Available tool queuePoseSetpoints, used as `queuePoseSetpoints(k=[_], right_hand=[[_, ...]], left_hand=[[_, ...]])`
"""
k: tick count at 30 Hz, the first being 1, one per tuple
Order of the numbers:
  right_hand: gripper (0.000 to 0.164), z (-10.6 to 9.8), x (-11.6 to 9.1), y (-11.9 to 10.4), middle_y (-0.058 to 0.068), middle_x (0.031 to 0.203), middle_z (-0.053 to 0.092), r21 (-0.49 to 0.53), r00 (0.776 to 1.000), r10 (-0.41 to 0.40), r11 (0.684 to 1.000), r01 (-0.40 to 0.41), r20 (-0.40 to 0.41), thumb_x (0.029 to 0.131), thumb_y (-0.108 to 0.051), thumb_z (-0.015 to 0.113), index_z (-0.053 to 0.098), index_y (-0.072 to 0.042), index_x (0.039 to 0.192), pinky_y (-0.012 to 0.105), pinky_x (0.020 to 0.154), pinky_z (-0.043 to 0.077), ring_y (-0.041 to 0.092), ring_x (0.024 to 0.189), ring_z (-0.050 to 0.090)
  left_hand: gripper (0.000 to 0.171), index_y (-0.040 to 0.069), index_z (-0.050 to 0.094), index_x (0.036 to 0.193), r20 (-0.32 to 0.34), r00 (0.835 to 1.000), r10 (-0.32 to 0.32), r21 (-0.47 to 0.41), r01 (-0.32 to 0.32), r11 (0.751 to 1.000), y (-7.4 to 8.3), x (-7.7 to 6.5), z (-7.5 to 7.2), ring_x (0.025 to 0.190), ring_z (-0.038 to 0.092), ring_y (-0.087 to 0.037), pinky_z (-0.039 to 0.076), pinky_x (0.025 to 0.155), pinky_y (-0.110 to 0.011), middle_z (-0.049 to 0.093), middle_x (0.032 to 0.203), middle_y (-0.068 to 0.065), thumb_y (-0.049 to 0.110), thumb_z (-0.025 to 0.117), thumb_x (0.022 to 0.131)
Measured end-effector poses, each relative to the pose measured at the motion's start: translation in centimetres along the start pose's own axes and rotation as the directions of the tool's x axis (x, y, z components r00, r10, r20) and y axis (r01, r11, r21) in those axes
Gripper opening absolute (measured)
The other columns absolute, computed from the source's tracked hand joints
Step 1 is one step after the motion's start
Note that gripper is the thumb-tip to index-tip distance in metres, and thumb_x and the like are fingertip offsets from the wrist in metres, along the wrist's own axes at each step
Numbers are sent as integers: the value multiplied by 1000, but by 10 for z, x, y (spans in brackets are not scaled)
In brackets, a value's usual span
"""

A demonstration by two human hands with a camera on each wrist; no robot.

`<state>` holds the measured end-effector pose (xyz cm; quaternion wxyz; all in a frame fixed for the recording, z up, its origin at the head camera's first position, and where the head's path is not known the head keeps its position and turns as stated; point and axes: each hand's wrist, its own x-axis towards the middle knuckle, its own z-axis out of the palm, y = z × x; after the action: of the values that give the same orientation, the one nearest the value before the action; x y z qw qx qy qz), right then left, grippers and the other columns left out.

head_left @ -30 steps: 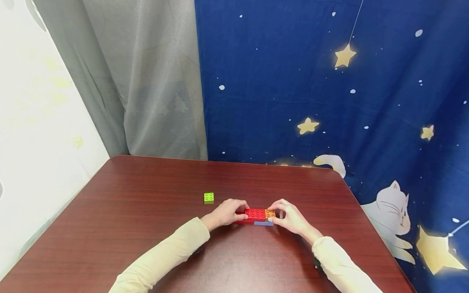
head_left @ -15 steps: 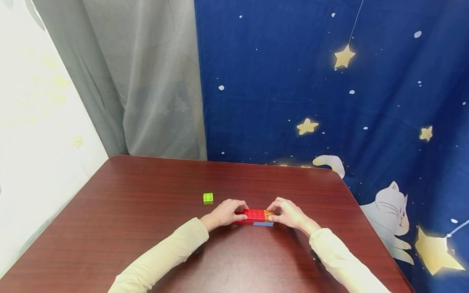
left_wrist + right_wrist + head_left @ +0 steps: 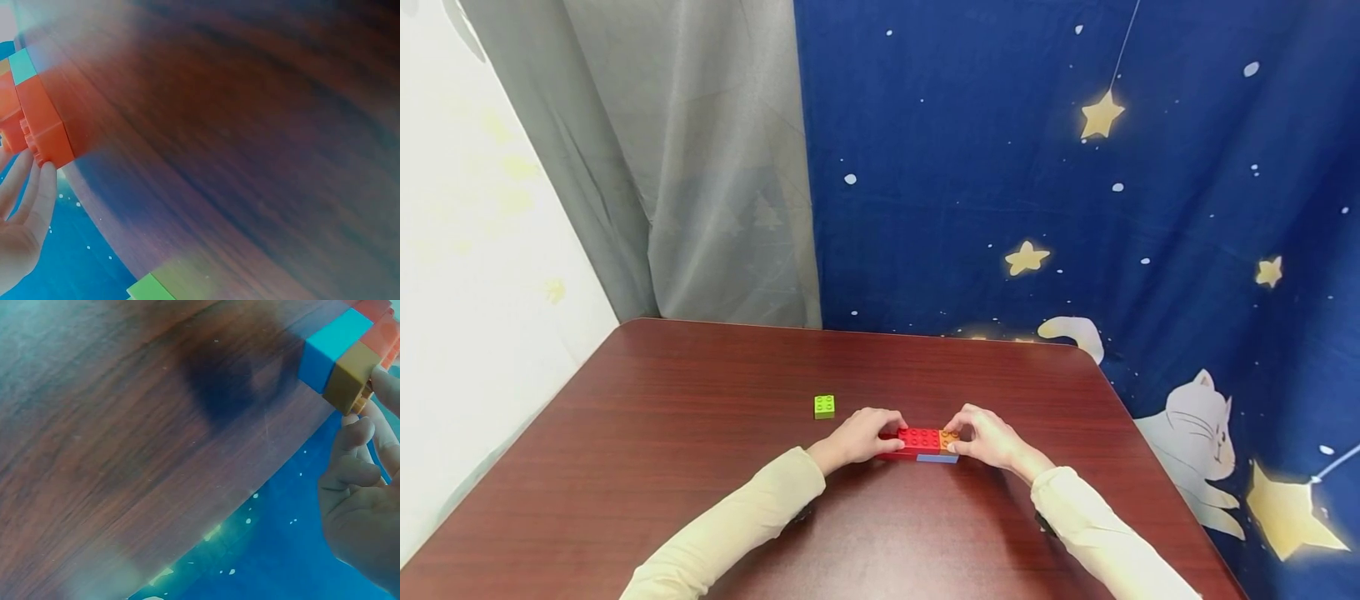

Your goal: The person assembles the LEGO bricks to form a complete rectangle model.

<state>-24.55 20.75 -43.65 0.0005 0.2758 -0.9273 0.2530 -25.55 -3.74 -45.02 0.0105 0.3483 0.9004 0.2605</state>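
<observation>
The upper red brick (image 3: 919,437) sits near the middle of the desk (image 3: 700,400), bridging a lower red brick (image 3: 47,115) and a blue brick (image 3: 328,353). Flush against its right end, the orange brick (image 3: 947,437) stands on the blue one, studs up, with no gap that I can make out from here.

Over the last second I've seen only a small shift: the right hand (image 3: 992,437) and its wrist have edged inward, while the bricks keep the same arrangement. Its fingers pinch the orange brick, thumb at the near side. The left hand (image 3: 859,435) holds its place, fingers and thumb pinching the upper red brick at its left end, close to the lower one's bare studs. To my eye, with nothing parting or sliding, this is steadying or firming the joined block rather than rearranging it.

Farther out, beyond the left hand, a green brick (image 3: 824,407) sits alone, untouched. Behind the desk hang a grey curtain (image 3: 730,208) and a starry blue one.
</observation>
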Motion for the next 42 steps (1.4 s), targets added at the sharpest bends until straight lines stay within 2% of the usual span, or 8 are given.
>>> queuePoseSetpoints(k=[9, 18, 24, 30, 37, 39, 42], right_hand=[[24, 5, -4, 7, -2, 85, 52, 83, 998, -50, 995, 54, -42, 71, -13, 73, 65, -11, 93, 22, 50, 39, 8, 55, 43], [28, -2, -10, 14, -3, 85, 55, 61, 996, -70, 995, 73, -49, 72, -18, 74, 65, -10, 97, 22, 51, 38, 7, 55, 41], [24, -2, -13, 23, -5, 83, 56, 56, 995, -75, 995, 79, -67, 72, -17, 73, 66, -12, 95, 22, 52, 38, 6, 55, 42], [24, -3, -11, 18, -7, 74, 56, 74, 999, -38, 996, 41, -39, 71, -15, 73, 66, -9, 93, 23, 52, 39, 7, 56, 44], [25, -3, -9, 15, -10, 62, 53, 123, 998, 56, 991, -59, 27, 74, -16, 71, 64, -9, 97, 24, 49, 41, 8, 52, 47], [25, -4, -10, 15, -10, 63, 54, 105, 998, 65, 992, -68, 26, 74, -17, 71, 64, -10, 97, 24, 50, 41, 8, 53, 47], [25, -4, -11, 15, -10, 70, 54, 39, 999, 40, 998, -40, -10, 72, -19, 73, 65, -14, 95, 24, 52, 40, 8, 57, 46]], left_hand=[[22, 15, 60, 95, 7, 1000, -11, 3, 11, 1000, 0, 1, -1, 81, 55, -13, 43, 75, -28, 62, 90, 1, 28, 66, 79], [21, 15, 60, 95, -3, 1000, -3, -8, 3, 1000, -2, 3, 3, 78, 55, -12, 43, 74, -26, 61, 86, 3, 27, 67, 78], [22, 15, 61, 95, -1, 1000, -9, -9, 9, 1000, -2, 2, 2, 79, 54, -11, 43, 74, -27, 61, 87, 4, 28, 66, 79], [21, 15, 61, 95, -2, 1000, -5, 0, 5, 1000, -2, 2, 1, 79, 54, -10, 43, 75, -27, 61, 88, 4, 28, 66, 79], [21, 15, 61, 95, -7, 1000, -12, 4, 12, 1000, -2, 1, 0, 77, 53, -9, 43, 74, -27, 61, 87, 5, 28, 67, 78], [22, 15, 61, 95, -6, 1000, -13, 7, 13, 1000, -2, 1, 0, 77, 52, -8, 43, 74, -27, 61, 87, 5, 28, 67, 78], [22, 15, 61, 95, -1, 1000, -11, 8, 11, 1000, -2, 1, 1, 77, 53, -8, 43, 74, -27, 61, 87, 5, 28, 66, 79]])
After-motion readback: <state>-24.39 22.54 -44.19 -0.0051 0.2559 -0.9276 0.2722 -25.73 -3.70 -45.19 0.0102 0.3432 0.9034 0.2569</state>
